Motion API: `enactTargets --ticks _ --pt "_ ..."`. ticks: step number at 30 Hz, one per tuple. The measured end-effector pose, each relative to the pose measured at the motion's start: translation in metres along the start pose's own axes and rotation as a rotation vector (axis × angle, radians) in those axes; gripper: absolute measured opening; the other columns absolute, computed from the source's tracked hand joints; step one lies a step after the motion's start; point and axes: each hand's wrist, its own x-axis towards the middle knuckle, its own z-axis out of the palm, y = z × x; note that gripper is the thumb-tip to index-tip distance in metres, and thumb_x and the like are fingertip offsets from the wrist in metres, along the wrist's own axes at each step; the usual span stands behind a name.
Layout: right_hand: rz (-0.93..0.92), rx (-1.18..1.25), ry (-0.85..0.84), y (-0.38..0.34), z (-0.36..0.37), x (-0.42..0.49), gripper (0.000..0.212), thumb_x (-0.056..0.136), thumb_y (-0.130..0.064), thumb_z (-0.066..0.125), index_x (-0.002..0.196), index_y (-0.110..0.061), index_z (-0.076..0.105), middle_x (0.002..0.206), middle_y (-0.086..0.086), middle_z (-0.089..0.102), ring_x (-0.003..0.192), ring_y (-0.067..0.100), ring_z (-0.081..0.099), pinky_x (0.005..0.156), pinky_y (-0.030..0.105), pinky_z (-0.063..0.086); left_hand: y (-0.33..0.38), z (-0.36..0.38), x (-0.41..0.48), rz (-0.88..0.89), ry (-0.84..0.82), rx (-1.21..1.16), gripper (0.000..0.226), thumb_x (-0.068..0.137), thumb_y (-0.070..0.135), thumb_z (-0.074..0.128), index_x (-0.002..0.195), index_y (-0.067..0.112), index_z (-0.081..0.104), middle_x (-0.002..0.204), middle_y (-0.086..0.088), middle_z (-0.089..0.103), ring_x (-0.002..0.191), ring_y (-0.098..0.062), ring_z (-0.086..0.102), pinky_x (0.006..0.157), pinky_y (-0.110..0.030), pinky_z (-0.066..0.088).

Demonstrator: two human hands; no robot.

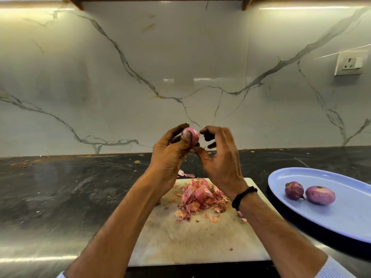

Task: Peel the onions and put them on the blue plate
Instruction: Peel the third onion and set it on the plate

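a white grey-veined marble wall [180, 57] is lit from above; a socket [349, 64] is mounted above the dark counter [60, 187].

Open passage over the table [60, 197] left of the cutting board [180, 243]; peel heap [200, 197] obstructs the board's far half, blue plate [345, 221] flanks its right.

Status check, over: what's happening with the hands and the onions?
Left hand grips one onion, raised. Right hand beside it, fingers curled, grip unclear. Two peeled onions on blue plate. Nothing blocking.
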Motion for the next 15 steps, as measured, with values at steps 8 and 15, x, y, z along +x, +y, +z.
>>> enactTargets --ticks 8,15 --pt "-0.051 -0.047 0.021 -0.0004 -0.0032 0.0011 0.035 0.085 -0.005 0.078 0.116 -0.010 0.061 0.108 0.005 0.058 0.095 0.009 0.054 0.084 0.005 0.042 -0.0006 0.0000 0.0005 -0.019 -0.025 -0.028 0.029 0.095 0.012 0.058 0.122 0.007 0.068 0.104 -0.008 0.077 0.097 -0.020 0.072 0.094 -0.033 0.058" --pt "-0.096 -0.069 0.039 -0.0005 -0.0042 -0.0007 0.019 0.086 0.000 0.074 0.102 -0.005 0.064 0.102 0.006 0.057 0.092 0.009 0.053 0.083 0.006 0.043 -0.0001 -0.0017 0.0006 -0.003 -0.034 -0.043 0.028 0.092 0.014 0.060 0.117 0.006 0.069 0.105 -0.012 0.076 0.093 -0.021 0.072 0.086 -0.028 0.059"
